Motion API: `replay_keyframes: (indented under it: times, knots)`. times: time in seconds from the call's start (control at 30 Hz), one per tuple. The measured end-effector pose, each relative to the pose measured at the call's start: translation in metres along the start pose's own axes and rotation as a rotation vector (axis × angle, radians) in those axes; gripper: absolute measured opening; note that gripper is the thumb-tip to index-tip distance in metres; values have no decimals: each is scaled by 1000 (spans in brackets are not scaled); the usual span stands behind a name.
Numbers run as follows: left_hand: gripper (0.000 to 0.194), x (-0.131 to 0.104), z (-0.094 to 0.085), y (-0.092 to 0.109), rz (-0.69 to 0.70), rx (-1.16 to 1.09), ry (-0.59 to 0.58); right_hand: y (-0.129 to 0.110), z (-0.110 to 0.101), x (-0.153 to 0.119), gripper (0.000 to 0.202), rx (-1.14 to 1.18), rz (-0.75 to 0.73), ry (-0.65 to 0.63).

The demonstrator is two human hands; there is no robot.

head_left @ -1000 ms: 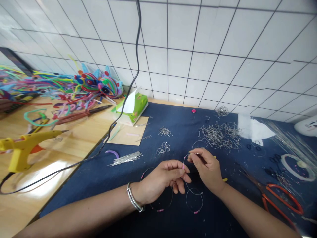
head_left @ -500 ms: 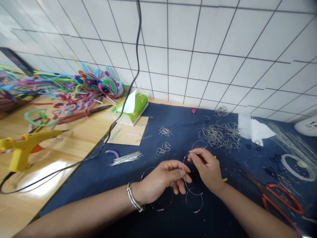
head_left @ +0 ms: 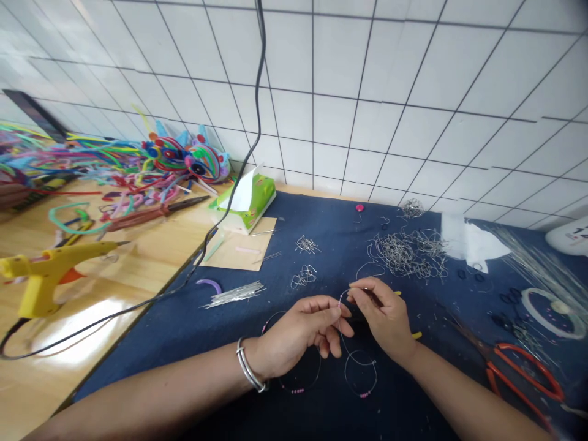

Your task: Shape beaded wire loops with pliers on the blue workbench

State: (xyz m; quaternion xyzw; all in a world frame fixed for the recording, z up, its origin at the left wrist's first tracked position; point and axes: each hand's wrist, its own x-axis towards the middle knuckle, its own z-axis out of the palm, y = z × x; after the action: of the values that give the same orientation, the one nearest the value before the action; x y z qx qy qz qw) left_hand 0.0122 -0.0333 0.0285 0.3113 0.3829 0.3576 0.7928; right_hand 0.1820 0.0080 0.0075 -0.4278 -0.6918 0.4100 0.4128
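Head view, left fingers and right fingers pinching beaded wire, wire tangle beyond, scissors rightward, cord crossing tissue pack

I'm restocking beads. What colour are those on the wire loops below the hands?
The beads are pink, clearest in the head view.

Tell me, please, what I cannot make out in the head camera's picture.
Head view: the yellow ends belong to something hidden by the right hand.
Head view: beads on the held wire are too small to count, and the left hand's fingers cover part of it.
Head view: the white container is cut off by the right edge.
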Motion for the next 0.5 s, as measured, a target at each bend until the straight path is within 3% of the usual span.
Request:
replay_keyframes:
  times: [0.3, 0.5]
  knots:
    - [24, 2, -2, -4, 98, 47, 81, -4, 1, -1, 11, -42, -149, -77]
    - [24, -4, 2, -3, -21, 216, -64, -7, 0, -2, 10, 0, -76, -31]
